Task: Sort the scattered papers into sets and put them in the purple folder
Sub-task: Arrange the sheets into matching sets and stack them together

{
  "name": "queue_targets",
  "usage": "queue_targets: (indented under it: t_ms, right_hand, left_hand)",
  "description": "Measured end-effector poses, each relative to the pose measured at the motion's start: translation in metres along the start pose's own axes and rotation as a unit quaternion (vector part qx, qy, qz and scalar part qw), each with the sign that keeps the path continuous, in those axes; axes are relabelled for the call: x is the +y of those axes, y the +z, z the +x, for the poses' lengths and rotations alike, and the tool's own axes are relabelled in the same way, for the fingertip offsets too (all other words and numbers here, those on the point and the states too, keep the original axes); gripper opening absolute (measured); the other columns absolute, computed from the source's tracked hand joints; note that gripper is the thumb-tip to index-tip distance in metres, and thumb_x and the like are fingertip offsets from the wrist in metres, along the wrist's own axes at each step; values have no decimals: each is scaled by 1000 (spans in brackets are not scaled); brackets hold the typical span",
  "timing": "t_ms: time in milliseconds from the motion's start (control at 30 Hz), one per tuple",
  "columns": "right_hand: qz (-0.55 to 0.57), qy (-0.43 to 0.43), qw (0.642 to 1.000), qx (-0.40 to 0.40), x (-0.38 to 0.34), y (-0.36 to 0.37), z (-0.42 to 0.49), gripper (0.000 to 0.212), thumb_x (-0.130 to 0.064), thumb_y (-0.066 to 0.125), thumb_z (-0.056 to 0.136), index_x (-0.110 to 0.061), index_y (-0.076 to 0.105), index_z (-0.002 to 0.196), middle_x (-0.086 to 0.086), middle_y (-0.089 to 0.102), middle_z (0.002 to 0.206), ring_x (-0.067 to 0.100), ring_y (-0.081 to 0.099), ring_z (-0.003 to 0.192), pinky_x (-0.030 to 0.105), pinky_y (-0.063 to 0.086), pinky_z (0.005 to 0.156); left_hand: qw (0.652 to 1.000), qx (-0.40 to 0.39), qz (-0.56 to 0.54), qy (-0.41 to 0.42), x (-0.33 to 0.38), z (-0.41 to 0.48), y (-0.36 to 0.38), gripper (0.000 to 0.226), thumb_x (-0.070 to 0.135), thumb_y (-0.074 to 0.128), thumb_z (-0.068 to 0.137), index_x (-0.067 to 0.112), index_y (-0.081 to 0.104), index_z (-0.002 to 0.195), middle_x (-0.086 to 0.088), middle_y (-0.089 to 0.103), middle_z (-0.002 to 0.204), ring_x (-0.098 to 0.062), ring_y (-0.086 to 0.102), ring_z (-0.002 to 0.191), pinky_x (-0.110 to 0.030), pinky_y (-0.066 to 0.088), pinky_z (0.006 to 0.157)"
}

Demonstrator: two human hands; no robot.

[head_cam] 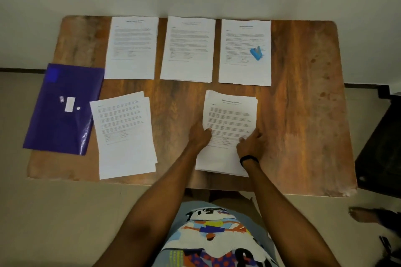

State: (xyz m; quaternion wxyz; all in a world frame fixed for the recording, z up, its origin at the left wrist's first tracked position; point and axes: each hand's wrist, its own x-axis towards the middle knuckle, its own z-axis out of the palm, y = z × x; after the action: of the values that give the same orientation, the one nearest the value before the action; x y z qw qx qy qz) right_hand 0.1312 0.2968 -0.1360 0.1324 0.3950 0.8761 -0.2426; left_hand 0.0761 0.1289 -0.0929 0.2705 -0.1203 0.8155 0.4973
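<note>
Hidden: the print on every sheet is too blurred to read; the left hand's [199,135] fingers are out of sight under the near-right stack [230,115].
Left grip: thumb on top of that stack's left edge, pinching it.
Right hand [250,144]: lies on the stack's lower right; I cannot tell whether it grips.
Purple folder [63,119]: flat, overhanging the table's [303,93] left edge, just beside the near-left stack [124,136].
Around: three far stacks [187,50] in a row; a blue stapler [256,53] sits on the rightmost.

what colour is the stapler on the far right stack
The stapler is light blue, clearest in the head view.
</note>
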Motion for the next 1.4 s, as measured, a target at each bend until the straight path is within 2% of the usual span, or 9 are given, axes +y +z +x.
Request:
queue_targets:
  t_ms: [133,300,433,600,733,833,967,1167,1400]
  right_hand:
    - [-31,-3,999,29,-26,-3,-16,74,-10,69,84,-6,31,148,25,38,141,41,41,126,51,38,106]
    - [58,-137,988,-48,-84,31,-62,35,-4,50,97,-3,57,132,20,54,127,31,52,116,38,43,107]
    - [52,-159,969,-180,-130,75,-94,29,-23,45,104,-2,65,103,16,67,103,21,57,84,36,52,86]
    - [64,-171,948,-260,-171,105,-122,32,-25,48,104,-4,59,126,13,61,123,28,57,114,29,44,101]
    - [83,-151,958,-227,-196,120,-133,17,-15,52,100,-5,66,103,10,66,101,26,61,94,28,50,83]
    - [121,-118,954,-246,-205,126,-133,13,-13,55,98,-9,63,88,2,64,87,20,61,82,27,52,73]
    - [216,-30,933,-286,-214,132,-133,26,-13,57,97,-13,57,71,7,63,77,22,58,75,33,52,71]
    - [320,92,863,-380,-229,136,-135,7,-16,65,96,-10,68,98,12,73,109,28,70,92,40,60,76]
    - [251,-16,913,-321,-232,134,-133,35,-36,84,78,-15,73,103,-2,71,94,17,71,86,35,61,77]
  left_hand:
    - [989,131,65,-27,-22,3,-32,25,39,53,99,15,57,93,0,64,92,-17,63,84,-29,56,73]
    - [931,249,232,-133,-67,6,-103,64,53,56,93,10,43,139,-20,40,146,-39,42,132,-48,41,110]
    - [911,184,283,-236,-99,-3,-136,103,68,58,86,8,12,156,-23,9,163,-47,16,148,-52,29,117]
    - [922,133,298,-206,-114,-14,-138,86,57,49,97,4,14,155,-26,12,162,-48,19,147,-50,35,113]
    - [928,143,284,-194,-117,-15,-142,60,38,51,102,4,32,148,-25,31,156,-45,38,139,-46,42,108]
    - [947,180,223,-143,-119,-17,-158,26,33,55,100,10,61,110,-13,66,115,-25,65,96,-32,55,87]
    - [959,189,181,-110,-127,-19,-181,20,26,60,98,8,63,90,-9,68,92,-17,58,74,-23,46,73]
    - [975,154,131,-88,-141,-15,-210,22,27,59,99,7,68,101,-10,70,106,-17,59,84,-23,44,83]
    - [980,130,131,-72,-141,-11,-218,54,46,53,99,16,51,143,-11,48,149,-30,44,136,-44,31,116]
